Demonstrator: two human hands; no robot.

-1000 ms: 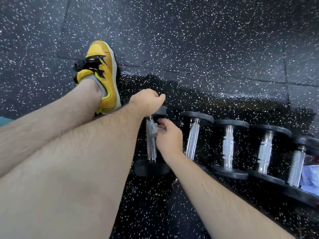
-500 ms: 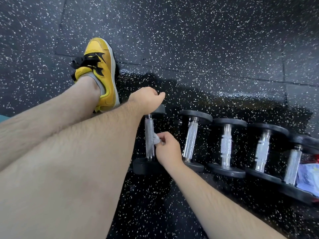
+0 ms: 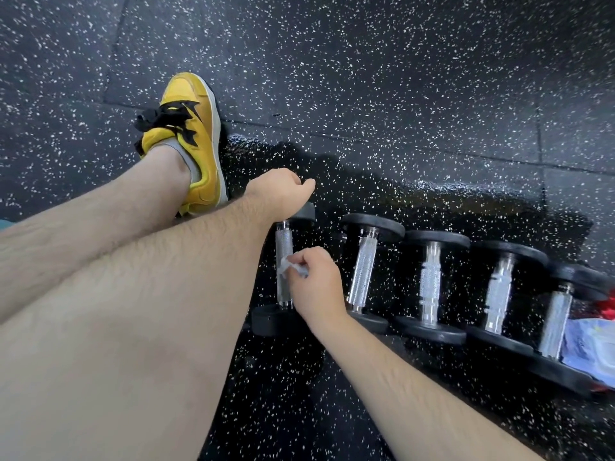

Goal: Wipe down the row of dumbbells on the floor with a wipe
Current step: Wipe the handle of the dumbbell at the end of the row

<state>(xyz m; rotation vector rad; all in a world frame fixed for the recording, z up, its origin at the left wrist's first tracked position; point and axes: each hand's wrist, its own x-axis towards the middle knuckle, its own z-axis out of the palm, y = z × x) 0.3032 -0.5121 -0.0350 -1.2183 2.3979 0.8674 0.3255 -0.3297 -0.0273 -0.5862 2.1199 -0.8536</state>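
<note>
The leftmost dumbbell (image 3: 284,271) had its handle rubbed by the wipe (image 3: 289,265) pinched in the right hand (image 3: 317,281), while the left hand (image 3: 278,194) closed over its far head.

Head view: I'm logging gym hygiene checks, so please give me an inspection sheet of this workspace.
Surface: black speckled rubber floor, tile seams visible.
Job's things: five dumbbells in a row; wipe pressed on the handle of the leftmost dumbbell.
Clutter: crumpled blue-white packet and something red at the right edge, beside the last dumbbell.
Hands: right hand pinches the wipe; left hand rests closed on that dumbbell's far end.
Cables: nothing seen.
Surroundings: yellow shoe, bare leg.
</note>
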